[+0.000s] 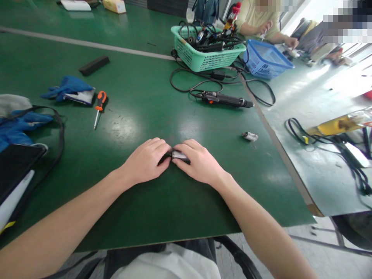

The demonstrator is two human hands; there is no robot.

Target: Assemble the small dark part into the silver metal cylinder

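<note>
Both hands meet over the green table near its front edge. My left hand (149, 159) is closed around the black end of a small black-and-silver cylindrical part (180, 155). The fingers of my right hand (200, 161) wrap the silver end of that same part; much of it is hidden under the hands, so its kind does not show. To the right lies a small silver cylindrical piece (250, 136), apart from the hands. An orange-and-black screwdriver (100, 101) rests to the left. Farther back on the right is a black electric screwdriver (226, 99) with its cord.
A green basket (209, 60) full of cables and a blue basket (269, 62) stand at the back. Blue gloves (69, 87), a black bar (94, 65) and a dark phone-like device (19, 162) lie left. A bottle of yellow liquid (337, 126) lies right. Other people sit beyond.
</note>
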